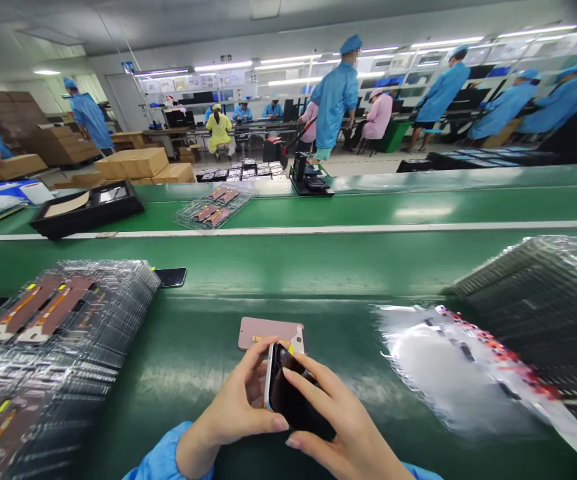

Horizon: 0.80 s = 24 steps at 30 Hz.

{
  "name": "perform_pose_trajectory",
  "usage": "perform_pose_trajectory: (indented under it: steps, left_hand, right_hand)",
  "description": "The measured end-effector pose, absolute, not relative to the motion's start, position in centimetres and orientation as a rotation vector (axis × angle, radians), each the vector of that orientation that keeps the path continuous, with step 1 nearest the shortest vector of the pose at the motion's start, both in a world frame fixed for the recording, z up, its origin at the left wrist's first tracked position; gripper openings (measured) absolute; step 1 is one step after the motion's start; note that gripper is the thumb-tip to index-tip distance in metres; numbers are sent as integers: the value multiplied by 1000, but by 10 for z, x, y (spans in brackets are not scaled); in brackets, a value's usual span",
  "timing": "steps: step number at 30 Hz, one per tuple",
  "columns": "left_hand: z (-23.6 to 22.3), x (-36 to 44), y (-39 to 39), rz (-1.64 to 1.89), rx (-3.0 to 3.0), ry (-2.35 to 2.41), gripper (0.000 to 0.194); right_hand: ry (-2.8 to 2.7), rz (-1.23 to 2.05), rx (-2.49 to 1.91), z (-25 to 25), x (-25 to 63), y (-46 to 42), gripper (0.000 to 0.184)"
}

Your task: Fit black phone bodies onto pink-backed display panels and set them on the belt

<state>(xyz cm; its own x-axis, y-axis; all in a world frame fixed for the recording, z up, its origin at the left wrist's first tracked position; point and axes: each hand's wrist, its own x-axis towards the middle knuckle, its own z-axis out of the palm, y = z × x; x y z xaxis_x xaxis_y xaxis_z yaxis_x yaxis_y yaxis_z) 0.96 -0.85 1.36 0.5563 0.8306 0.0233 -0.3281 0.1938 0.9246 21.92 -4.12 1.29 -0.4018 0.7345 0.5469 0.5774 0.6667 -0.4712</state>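
Two bare hands come in from the bottom, with blue sleeves (168,460) at the wrists. The left hand (231,400) and the right hand (338,420) both hold a thin phone with a dark glass face and a white edge (288,387). The grip is closed on it: left fingers wrap around the white edge, and right fingers lie on the dark face. The phone sits in the grip just over the desk, tilted on its side, with the white edge to the left. Its long side points away from the person.

Just past the grip lies a flat pink panel with a yellow strip (271,333), partly hidden by the hands. All of this is on a shiny green desk (178,393). Left of the grip is a tall pile of clear plastic trays with orange and brown strips inside (53,353), and a black phone (171,277) lies just past it. Right of the grip is a crumpled clear bag with red marks (458,367), beside a stack of dark trays in plastic (543,300). Any writing here is too small or blurry to read.

Far past the grip, this big bright room has long white lights, brown cardboard boxes (133,163), and co-workers in blue gowns and caps (336,93).
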Motion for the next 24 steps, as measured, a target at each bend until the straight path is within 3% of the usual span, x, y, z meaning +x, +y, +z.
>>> perform_pose_trajectory:
  steps: [15,24]
  left_hand:
    - [15,9,-9,864,1110,597,96]
    - [21,11,-13,893,1160,596,87]
  right_hand:
    - [-2137,252,-956,14,218,-41,54]
    - [-2148,237,-935,17,216,-40,54]
